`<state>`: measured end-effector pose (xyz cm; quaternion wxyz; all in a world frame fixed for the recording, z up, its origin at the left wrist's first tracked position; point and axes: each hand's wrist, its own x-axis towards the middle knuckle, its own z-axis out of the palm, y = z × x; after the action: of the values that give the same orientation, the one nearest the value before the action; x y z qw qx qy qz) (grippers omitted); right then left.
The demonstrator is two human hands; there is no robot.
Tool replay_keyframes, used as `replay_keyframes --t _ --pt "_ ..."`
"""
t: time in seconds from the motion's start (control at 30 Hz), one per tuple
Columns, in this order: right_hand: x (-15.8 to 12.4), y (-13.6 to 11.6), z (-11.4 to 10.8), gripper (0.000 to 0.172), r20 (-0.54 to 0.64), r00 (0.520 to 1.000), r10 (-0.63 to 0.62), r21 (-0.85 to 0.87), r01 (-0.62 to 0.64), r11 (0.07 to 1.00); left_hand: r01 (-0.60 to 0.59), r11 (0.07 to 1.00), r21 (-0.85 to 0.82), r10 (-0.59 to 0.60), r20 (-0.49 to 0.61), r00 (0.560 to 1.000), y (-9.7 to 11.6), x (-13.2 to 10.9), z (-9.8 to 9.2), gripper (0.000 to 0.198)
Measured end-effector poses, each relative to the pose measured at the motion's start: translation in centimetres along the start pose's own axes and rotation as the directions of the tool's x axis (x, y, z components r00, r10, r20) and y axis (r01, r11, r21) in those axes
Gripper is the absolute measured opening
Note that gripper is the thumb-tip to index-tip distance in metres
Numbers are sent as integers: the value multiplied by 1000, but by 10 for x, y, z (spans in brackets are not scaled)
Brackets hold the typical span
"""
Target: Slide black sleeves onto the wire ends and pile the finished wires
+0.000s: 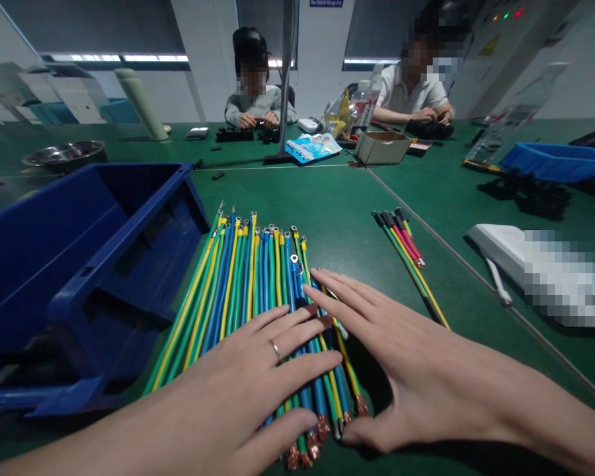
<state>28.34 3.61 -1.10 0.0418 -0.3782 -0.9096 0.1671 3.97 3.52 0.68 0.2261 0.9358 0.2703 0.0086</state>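
A flat spread of several green, yellow and blue wires [242, 277] lies on the green table [337, 218], ring terminals at the far ends and bare copper at the near ends. My left hand [258, 390] rests flat on the near part of the wires, fingers stretched out, a ring on one finger. My right hand [401, 370] lies flat beside it with fingers extended over the right edge of the spread, fingertips touching the wires. Neither hand grips anything.
A large blue plastic bin [79, 277] stands left of the wires. A smaller bundle of red, yellow and green wires [406, 254] lies to the right, then a white device [500, 248]. Two seated people work at the far side, near a cardboard box [381, 147] and a blue tray [555, 162].
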Motion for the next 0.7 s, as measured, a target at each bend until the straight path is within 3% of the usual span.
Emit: replay_keyframes --t 0.17,0.3,0.7 --pt "0 1 -1 115 -17 1000 -17 -26 17 1000 15 1000 10 -15 37 999 -1 -2 2 50" --pt "0 2 -4 113 -24 999 -36 -15 36 999 -3 1000 13 3 -8 1000 0 -1 0 48" --pt "1 -1 -18 101 -29 1000 -3 160 8 987 -34 993 111 41 -69 997 -5 2 10 61"
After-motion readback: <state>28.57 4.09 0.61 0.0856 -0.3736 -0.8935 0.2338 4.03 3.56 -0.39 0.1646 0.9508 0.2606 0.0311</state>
